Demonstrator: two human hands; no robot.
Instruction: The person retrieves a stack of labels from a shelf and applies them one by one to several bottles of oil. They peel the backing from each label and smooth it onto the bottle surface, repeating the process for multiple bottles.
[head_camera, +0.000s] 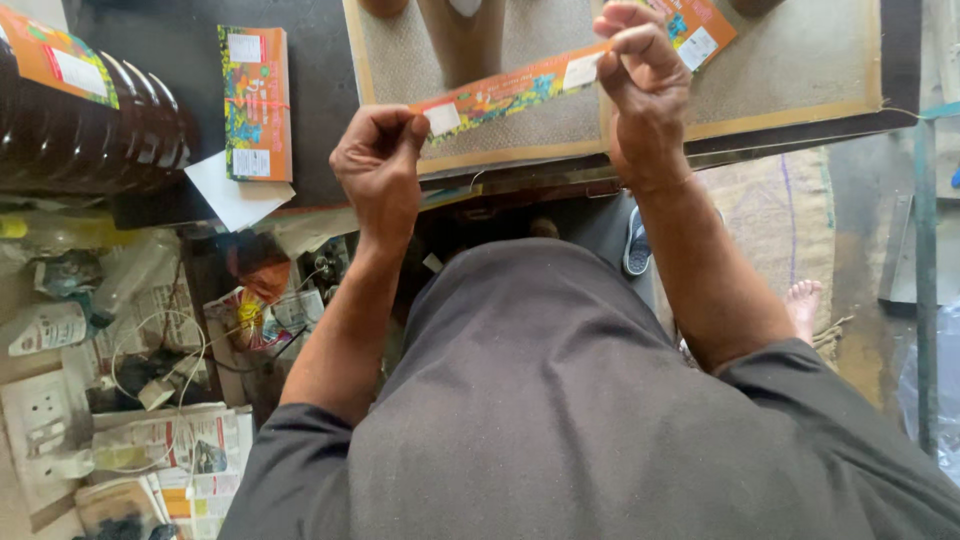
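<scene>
Two hands hold one long orange paper strip (515, 88) over the tan mat (800, 70). Left hand (380, 165) pinches its 8 o'clock end; right hand (645, 85) pinches near its 2 o'clock end. White stickers dot the bright, colourful strip.

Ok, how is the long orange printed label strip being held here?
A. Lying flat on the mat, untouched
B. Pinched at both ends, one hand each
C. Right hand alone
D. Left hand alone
B: the left hand pinches one end of the label strip and the right hand pinches the other, above the mat.
</scene>
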